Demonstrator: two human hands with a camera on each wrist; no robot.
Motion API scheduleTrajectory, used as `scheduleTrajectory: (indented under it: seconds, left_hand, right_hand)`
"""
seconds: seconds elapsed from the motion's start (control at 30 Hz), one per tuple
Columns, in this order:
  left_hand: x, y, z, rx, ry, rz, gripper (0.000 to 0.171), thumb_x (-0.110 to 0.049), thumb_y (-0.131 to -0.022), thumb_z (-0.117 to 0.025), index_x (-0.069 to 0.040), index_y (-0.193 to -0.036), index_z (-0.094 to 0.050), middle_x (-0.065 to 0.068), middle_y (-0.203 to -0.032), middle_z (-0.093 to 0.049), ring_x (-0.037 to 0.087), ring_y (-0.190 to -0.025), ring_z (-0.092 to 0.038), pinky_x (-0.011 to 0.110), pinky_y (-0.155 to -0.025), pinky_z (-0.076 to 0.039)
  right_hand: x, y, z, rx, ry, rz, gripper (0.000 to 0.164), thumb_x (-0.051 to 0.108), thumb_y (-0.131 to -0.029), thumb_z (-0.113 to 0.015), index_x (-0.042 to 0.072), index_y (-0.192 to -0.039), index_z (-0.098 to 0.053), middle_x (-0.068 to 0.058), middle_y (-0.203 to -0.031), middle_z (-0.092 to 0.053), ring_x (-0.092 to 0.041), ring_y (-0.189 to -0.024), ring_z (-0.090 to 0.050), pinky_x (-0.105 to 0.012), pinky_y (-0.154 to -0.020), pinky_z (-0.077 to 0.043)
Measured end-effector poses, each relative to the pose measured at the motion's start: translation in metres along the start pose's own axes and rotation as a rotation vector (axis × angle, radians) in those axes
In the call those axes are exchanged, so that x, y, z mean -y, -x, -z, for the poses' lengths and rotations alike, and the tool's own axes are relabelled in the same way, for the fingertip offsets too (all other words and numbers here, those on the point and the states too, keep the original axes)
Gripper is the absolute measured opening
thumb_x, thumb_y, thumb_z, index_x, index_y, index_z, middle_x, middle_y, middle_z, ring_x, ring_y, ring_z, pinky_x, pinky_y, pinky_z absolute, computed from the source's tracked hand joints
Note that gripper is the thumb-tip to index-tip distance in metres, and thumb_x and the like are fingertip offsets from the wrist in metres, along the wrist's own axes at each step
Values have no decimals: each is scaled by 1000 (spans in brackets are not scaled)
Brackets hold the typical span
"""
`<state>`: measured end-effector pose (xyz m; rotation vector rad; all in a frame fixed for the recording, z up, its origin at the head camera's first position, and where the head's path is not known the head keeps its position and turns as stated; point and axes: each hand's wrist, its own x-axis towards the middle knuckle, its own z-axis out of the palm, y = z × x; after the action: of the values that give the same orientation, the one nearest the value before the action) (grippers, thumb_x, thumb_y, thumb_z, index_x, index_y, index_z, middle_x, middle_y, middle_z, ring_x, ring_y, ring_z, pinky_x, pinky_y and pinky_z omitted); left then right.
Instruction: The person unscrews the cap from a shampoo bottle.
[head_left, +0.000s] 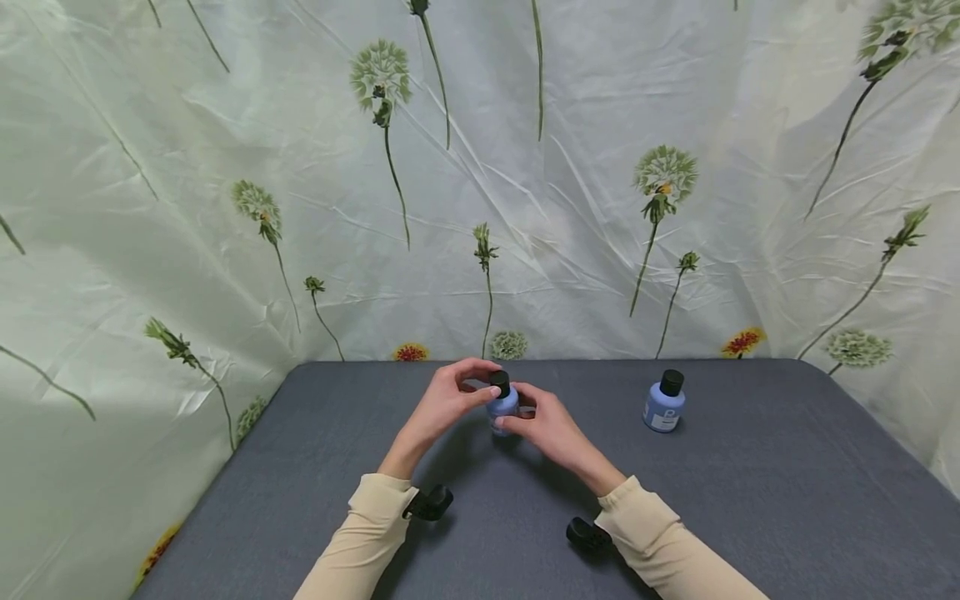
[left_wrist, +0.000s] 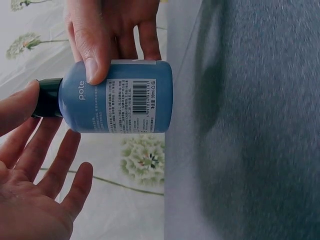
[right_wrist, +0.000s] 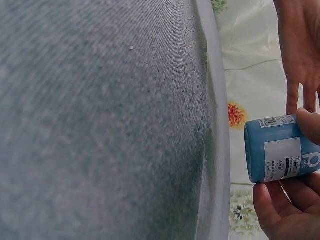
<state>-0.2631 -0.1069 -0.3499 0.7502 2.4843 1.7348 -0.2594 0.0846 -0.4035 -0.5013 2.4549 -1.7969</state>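
Note:
A small blue bottle [head_left: 504, 407] with a black cap [head_left: 500, 381] is upright between both hands near the table's far edge. My left hand [head_left: 441, 406] pinches the cap between thumb and fingers, its other fingers spread in the left wrist view. My right hand [head_left: 553, 429] grips the bottle's body, thumb on the near side. In the left wrist view, a white label [left_wrist: 132, 105] with a barcode faces the camera. The right wrist view shows the front label [right_wrist: 282, 159], while the cap lies outside that view.
A second blue bottle [head_left: 664, 404] with a black cap stands on the dark grey table [head_left: 750, 500], to the right of my hands. Behind the table hangs a pale curtain [head_left: 562, 208] printed with dandelions. Black wrist cameras sit at both cuffs.

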Motion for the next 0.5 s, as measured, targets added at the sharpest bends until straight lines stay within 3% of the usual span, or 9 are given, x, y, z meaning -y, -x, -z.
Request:
scheduleTrajectory:
  seconds: [0.2, 0.5]
  left_hand:
    - [30, -14, -10, -9, 13, -28, 38, -15, -92, -71, -5, -128, -63, 11, -118, -66, 26, -108, -60, 39, -85, -49]
    - [31, -13, -21, -10, 14, -41, 33, -19, -91, -73, -12, -122, -67, 1, -111, -68, 18, -104, -62, 38, -84, -50]
  right_hand:
    - [-2, 5, 6, -20, -20, 15, 57, 14, -89, -74, 2, -140, -51, -16, -128, -60, -29, -111, -62, -41, -87, -53]
    - [-6, 14, 10, -37, 3, 12, 55, 14, -90, -73, 1, -139, -52, -18, -129, -59, -30, -112, -62, -41, -88, -52]
